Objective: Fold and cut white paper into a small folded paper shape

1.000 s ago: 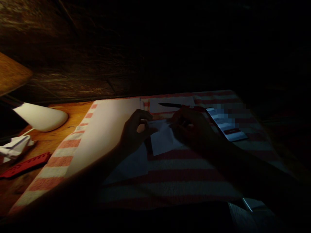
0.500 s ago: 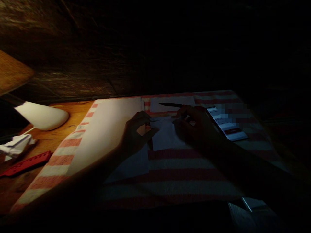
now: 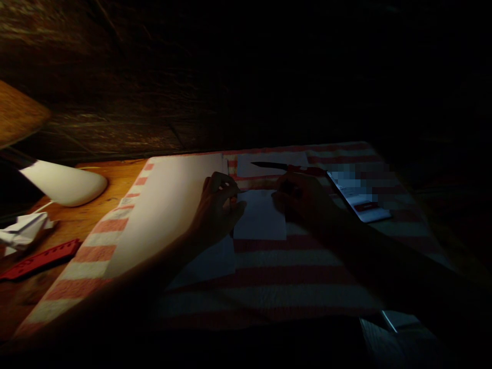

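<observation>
A small sheet of paper (image 3: 259,218) is between my two hands, over the striped cloth (image 3: 292,261). My left hand (image 3: 219,205) is closed at its upper left edge, thumb over the paper and fingers curled. The fingers of my right hand (image 3: 303,200) are pinched at the upper right corner; deep shadow hides part of their grip. Just beyond the right hand lies a knife (image 3: 269,165) with a dark blade and a red-and-black handle. Its blade points left across another piece of paper (image 3: 248,169).
Large white sheets (image 3: 165,205) cover the cloth's left part. A lit phone (image 3: 371,207) lies at the right. On the wooden table (image 3: 111,177) at left are a white lamp (image 3: 67,183), crumpled or folded paper (image 3: 25,230) and a red flat object (image 3: 42,259). A dark wall rises behind.
The small sheet now looks flatter and squarer, its top edge straighter. My right hand has drawn slightly toward me, uncovering the knife's handle and the sheet's right edge.
</observation>
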The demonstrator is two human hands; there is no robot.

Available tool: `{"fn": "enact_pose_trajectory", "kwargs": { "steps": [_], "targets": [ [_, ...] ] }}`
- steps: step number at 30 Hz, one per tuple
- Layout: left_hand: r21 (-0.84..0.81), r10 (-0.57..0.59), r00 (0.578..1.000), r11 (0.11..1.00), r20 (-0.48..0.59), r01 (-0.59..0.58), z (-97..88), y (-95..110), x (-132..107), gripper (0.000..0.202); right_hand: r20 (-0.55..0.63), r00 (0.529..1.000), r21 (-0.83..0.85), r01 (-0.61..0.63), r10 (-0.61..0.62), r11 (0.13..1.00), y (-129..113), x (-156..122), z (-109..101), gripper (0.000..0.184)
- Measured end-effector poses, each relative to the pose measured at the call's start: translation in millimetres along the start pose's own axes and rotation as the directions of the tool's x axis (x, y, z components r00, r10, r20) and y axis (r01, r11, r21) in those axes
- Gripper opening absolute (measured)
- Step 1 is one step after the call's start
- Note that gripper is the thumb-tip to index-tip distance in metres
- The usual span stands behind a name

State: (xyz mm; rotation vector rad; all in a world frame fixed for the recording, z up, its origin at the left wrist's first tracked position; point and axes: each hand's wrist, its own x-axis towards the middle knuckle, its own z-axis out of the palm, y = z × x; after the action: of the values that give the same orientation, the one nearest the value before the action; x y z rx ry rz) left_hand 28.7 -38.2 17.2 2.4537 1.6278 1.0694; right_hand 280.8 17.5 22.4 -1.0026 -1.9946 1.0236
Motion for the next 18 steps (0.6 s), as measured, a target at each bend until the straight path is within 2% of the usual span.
{"fn": "enact_pose_trajectory", "kwargs": {
  "steps": [5, 14, 18],
  "targets": [
    [-0.015, 0.089, 0.994, 0.996, 0.057, -0.088, -1.2, 0.2, 2.3, 0.006, -0.013, 0.994, -0.144, 0.108, -0.111, 0.984, 8.8, 3.8, -0.6, 0.014],
    [-0.071, 0.051, 0.994, 0.997, 0.097, -0.044, -1.2, 1.0, 1.7, 0.007, 0.093, 0.978, -0.205, 0.201, -0.185, 0.958, 9.0, 3.1, -0.9, 0.022],
    [-0.127, 0.113, 0.983, 0.987, 0.142, -0.095, -2.4, 5.7, 2.2, 0.005, 0.095, 0.968, -0.227, 0.247, -0.231, 0.942, 13.4, 3.8, -0.4, 0.024]
  ]
}}
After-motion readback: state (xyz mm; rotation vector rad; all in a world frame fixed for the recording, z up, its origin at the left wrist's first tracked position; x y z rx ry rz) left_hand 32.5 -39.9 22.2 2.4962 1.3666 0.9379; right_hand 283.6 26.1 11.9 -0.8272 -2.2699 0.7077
